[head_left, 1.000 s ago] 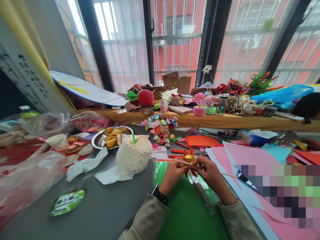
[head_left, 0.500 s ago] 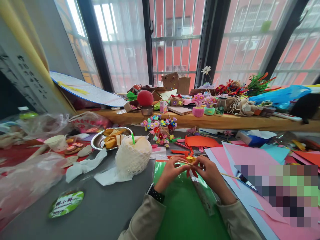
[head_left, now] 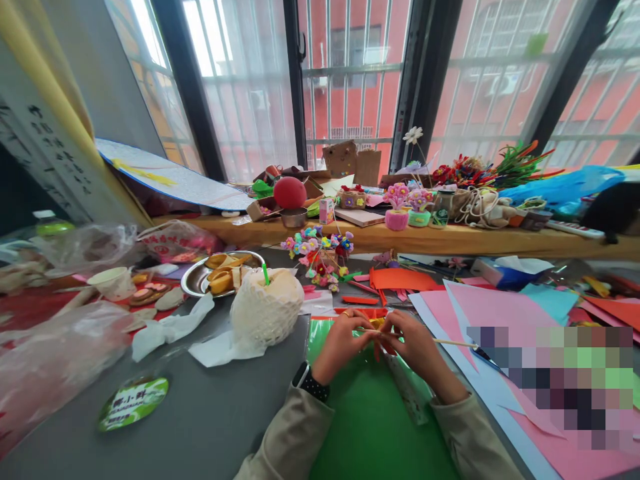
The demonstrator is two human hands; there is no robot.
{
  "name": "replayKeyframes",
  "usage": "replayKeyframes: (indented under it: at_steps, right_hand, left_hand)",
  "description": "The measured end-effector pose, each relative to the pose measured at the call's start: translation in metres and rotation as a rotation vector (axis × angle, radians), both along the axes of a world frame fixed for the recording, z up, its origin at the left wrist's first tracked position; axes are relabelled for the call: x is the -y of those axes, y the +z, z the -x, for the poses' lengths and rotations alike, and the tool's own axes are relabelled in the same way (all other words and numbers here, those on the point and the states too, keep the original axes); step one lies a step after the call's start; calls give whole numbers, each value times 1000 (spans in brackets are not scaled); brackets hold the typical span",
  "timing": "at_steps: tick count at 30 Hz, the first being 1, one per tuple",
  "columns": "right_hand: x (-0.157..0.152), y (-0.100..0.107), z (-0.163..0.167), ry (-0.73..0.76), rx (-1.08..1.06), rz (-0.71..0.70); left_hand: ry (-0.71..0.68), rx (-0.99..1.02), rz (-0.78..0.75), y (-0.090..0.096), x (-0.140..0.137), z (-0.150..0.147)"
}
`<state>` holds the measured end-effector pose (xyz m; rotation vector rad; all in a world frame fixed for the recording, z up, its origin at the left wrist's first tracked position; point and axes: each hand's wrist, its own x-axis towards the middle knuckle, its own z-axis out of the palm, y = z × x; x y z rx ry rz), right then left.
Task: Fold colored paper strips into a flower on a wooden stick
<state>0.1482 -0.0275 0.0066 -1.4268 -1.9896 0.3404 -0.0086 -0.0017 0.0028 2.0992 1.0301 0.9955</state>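
Stick (head_left: 453,343), thin and pale, pinched in fingertips of left hand (head_left: 345,341) and right hand (head_left: 413,341), free end toward 3 o'clock. Red-and-yellow paper flower (head_left: 377,323) at 12 o'clock of fingers, partly hidden. Light pinch close to flower likely steadies stick without creasing.

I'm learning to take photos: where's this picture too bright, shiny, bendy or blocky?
In the head view, the left windows glow white in places, glare shines on the green sheet, the far-right window frame leans outward, perhaps lens stretch, and big squares hide part of the right side.
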Motion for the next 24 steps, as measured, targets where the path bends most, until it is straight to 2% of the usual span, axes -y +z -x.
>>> replayKeyframes:
  at_steps: [9,18,24]
  right_hand:
    - [0,-3,1,-5,32,-6]
    - [-1,-6,3,-31,58,-28]
    - [-1,-4,-1,42,42,-34]
  left_hand:
    - [-13,-31,26,-3,-3,0]
    - [39,-57,37,-3,-2,-1]
    - [52,-57,44,-1,0,-1]
